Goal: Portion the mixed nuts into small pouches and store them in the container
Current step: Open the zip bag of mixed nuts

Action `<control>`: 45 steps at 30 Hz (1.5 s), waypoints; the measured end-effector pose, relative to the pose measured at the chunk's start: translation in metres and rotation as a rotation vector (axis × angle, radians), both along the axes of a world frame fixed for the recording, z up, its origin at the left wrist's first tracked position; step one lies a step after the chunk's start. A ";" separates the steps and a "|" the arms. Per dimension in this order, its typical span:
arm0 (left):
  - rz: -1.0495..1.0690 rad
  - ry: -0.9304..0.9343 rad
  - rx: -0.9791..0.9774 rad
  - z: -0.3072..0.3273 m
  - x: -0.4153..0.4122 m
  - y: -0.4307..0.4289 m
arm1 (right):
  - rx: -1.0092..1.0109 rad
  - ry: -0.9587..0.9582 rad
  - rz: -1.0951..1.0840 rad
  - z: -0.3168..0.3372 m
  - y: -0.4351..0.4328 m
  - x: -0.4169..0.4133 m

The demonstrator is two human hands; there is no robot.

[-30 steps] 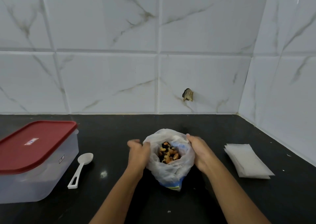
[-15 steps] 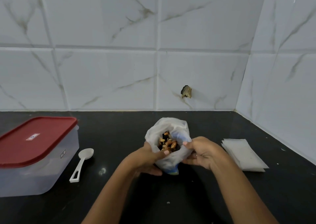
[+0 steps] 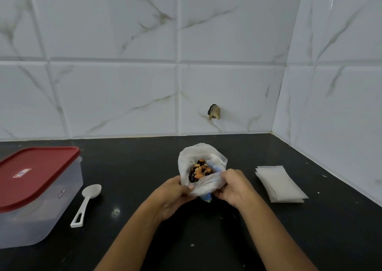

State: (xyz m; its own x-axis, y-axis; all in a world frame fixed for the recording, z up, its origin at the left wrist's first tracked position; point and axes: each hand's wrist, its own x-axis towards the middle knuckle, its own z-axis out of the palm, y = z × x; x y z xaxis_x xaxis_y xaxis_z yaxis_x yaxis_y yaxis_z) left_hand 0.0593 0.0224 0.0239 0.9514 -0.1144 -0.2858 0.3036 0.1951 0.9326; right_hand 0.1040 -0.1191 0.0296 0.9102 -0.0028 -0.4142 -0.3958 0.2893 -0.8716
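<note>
Both hands, left [image 3: 175, 194] and right [image 3: 235, 188], pinch the near rim of the nut bag [image 3: 201, 167], mid-counter. Thin limp film, loose nuts [image 3: 199, 170]: bag likely slumps and spills; grip rim, support base.

spoon [image 3: 86, 203] between container [image 3: 39, 196] and bag [image 3: 201, 171]

Open counter [image 3: 134, 167] between spoon [image 3: 86, 202] and bag [image 3: 201, 159], centre-left of frame, and behind the bag. Container [image 3: 37, 198] blocks lower left; pouch stack [image 3: 281, 185] sits right of centre. Tiled wall [image 3: 124, 84] closes top and right edge.
</note>
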 end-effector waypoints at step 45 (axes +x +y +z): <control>0.064 -0.429 1.228 -0.027 -0.012 -0.051 | -1.259 -0.330 0.041 0.019 -0.052 -0.004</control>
